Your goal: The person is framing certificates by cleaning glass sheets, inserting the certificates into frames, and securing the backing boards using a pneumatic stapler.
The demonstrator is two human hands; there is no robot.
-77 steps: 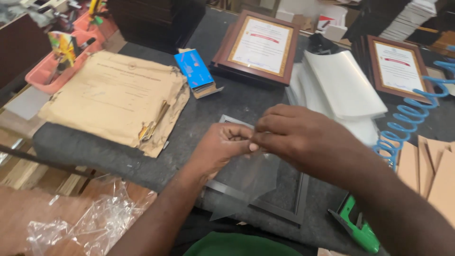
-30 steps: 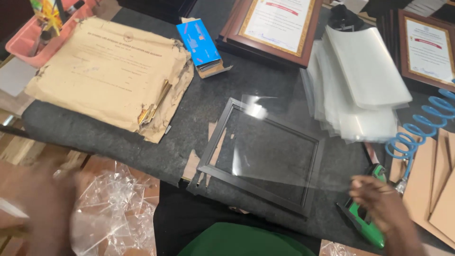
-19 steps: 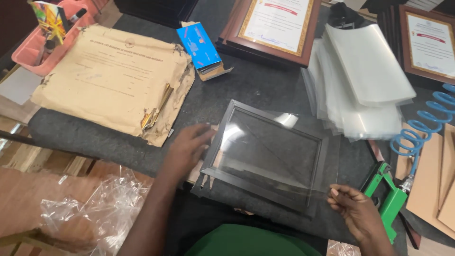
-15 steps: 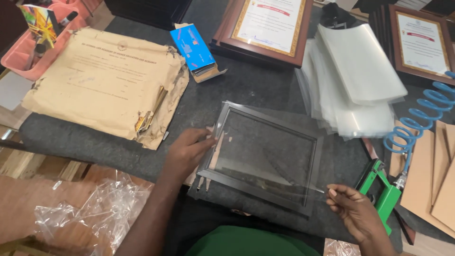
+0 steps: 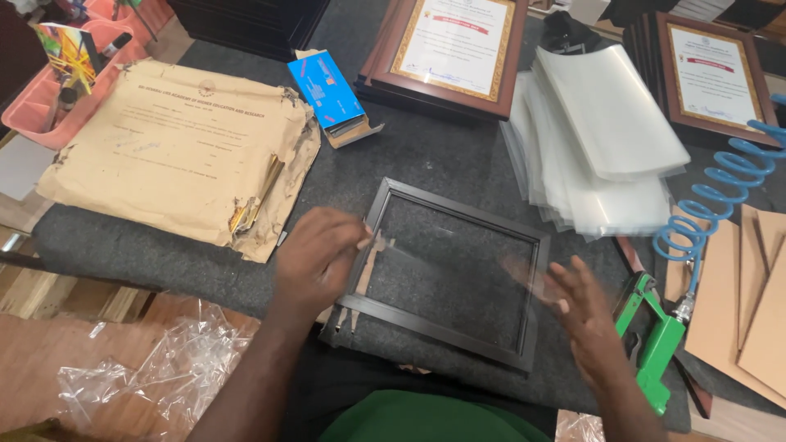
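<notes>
Since half a second ago, the right hand (image 5: 573, 315) has let go of the near right corner of the glass and now hovers open, fingers spread and blurred, just off the right side of the black picture frame (image 5: 446, 274). Nothing is between those fingers. The left hand (image 5: 319, 254) has shifted a little nearer along the frame's left rail; its fingers are drawn together at that rail, pinching the left edge of the clear glass pane (image 5: 454, 262), though how firmly they close on it is hard to tell. The pane lies inside the frame, which rests flat on the dark grey mat (image 5: 426, 155) in the middle of the table, close to the near edge.

To the right of the frame, near the open hand, a green pneumatic tool (image 5: 655, 344) lies on the mat with a coiled blue air hose (image 5: 720, 200) running from it toward the far right. Brown backing boards (image 5: 749, 295) are stacked at the right edge. Beyond the frame on the far right sits a pile of clear plastic sleeves (image 5: 606, 139). Two framed certificates (image 5: 454, 49) lie at the far side. A small blue box (image 5: 327, 90) stands left of them, and a torn brown envelope (image 5: 176, 155) covers the far left of the mat. Crumpled clear plastic wrap (image 5: 176, 368) lies at the near left.
</notes>
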